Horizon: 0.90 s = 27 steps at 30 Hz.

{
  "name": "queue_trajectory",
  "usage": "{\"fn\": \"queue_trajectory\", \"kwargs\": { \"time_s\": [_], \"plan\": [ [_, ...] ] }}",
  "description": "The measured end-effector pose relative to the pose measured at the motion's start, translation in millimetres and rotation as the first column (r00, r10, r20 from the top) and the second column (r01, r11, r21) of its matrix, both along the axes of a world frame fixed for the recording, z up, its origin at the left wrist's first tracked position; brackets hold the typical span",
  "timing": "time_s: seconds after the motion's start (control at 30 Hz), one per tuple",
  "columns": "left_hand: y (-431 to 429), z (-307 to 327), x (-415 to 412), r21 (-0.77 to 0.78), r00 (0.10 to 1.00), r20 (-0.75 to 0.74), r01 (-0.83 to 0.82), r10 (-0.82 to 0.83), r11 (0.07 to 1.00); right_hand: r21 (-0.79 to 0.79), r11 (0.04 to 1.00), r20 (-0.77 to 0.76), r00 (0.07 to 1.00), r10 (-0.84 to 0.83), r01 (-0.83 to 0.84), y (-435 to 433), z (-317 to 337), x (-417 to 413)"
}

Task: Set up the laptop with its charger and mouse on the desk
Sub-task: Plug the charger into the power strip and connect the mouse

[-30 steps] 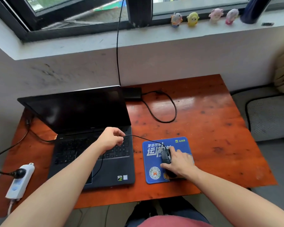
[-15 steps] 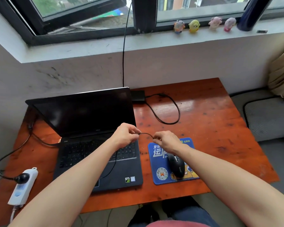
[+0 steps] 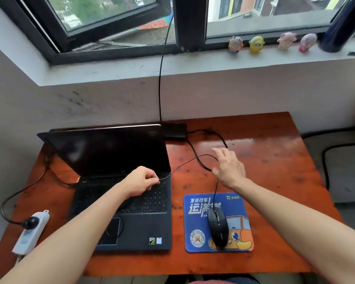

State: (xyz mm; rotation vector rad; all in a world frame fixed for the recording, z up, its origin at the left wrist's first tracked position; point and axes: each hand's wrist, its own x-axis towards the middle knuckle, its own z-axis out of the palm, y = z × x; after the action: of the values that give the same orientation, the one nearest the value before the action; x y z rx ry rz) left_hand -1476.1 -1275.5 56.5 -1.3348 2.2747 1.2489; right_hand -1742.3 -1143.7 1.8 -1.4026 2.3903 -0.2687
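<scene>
One black laptop is sitting open, screen dark, on the desk. The left hand is pinching the mouse cable over its keyboard; the right hand is hovering, fingers spread, grasping nothing. The mouse is lying on the blue mouse pad beside the laptop.

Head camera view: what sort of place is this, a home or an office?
Probably a corner of a home, not an office: a reddish-brown wooden desk below a black-framed window, four colourful toy figurines lined on its sill, and an open black laptop beside a blue printed mouse pad.
</scene>
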Motion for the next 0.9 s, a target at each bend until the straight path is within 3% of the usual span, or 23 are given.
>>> {"fn": "queue_trajectory", "kwargs": {
  "time_s": [0.07, 0.13, 0.23, 0.33, 0.4, 0.47, 0.57, 0.67, 0.77, 0.83, 0.9],
  "plan": [
    [-3.4, 18.2, -23.3, -0.043, 0.999, -0.032, 0.034, -0.035, 0.999, -0.087, 0.975, 0.135, 0.968, 0.213, -0.202, -20.3, 15.8, 13.4],
    [-10.1, 36.8, -44.2, -0.081, 0.997, -0.065, 0.026, -0.032, 0.996, -0.114, 0.95, 0.268, 0.912, 0.312, -0.292, -35.0, 23.8, 18.8],
    [-22.4, 61.0, -63.9, -0.116, 0.99, -0.139, -0.026, 0.009, 0.993, -0.126, 0.894, 0.229, 0.864, 0.449, -0.431, -47.7, 28.6, 13.0],
    [-28.6, 73.3, -70.6, -0.09, 0.981, -0.189, -0.073, 0.055, 0.993, -0.169, 0.874, 0.293, 0.823, 0.486, -0.456, -52.7, 31.3, 6.4],
    [-29.8, 73.8, -69.5, -0.034, 0.974, -0.2, -0.112, 0.103, 0.993, -0.216, 0.916, 0.311, 0.865, 0.393, -0.339, -57.3, 31.8, -1.8],
    [-33.2, 72.6, -62.9, 0.006, 0.971, -0.185, -0.152, 0.15, 0.988, -0.206, 0.978, 0.337, 0.935, 0.114, -0.045, -68.9, 24.3, -24.8],
    [-41.0, 70.4, -44.4, 0.035, 0.972, -0.143, -0.183, 0.187, 0.982, -0.054, 0.934, 0.43, 0.852, -0.297, 0.352, -81.0, 9.3, -77.6],
    [-45.3, 69.3, -34.2, 0.132, 0.95, -0.183, -0.231, 0.252, 0.964, 0.101, 0.899, 0.327, 0.839, -0.435, 0.427, -73.4, 11.5, -103.7],
    [-45.3, 72.9, -46.0, 0.104, 0.946, -0.215, -0.226, 0.244, 0.969, 0.003, 0.961, 0.117, 0.955, -0.274, 0.275, -71.1, 35.0, -87.3],
    [-46.7, 78.1, -61.6, 0.085, 0.945, -0.25, -0.197, 0.212, 0.977, -0.176, 0.982, 0.153, 0.988, -0.036, 0.063, -77.4, 56.3, -64.2],
    [-49.8, 85.5, -75.9, 0.099, 0.944, -0.276, -0.158, 0.18, 0.982, -0.27, 0.949, 0.207, 0.953, 0.223, -0.163, -84.7, 73.9, -39.3]
  ]
}}
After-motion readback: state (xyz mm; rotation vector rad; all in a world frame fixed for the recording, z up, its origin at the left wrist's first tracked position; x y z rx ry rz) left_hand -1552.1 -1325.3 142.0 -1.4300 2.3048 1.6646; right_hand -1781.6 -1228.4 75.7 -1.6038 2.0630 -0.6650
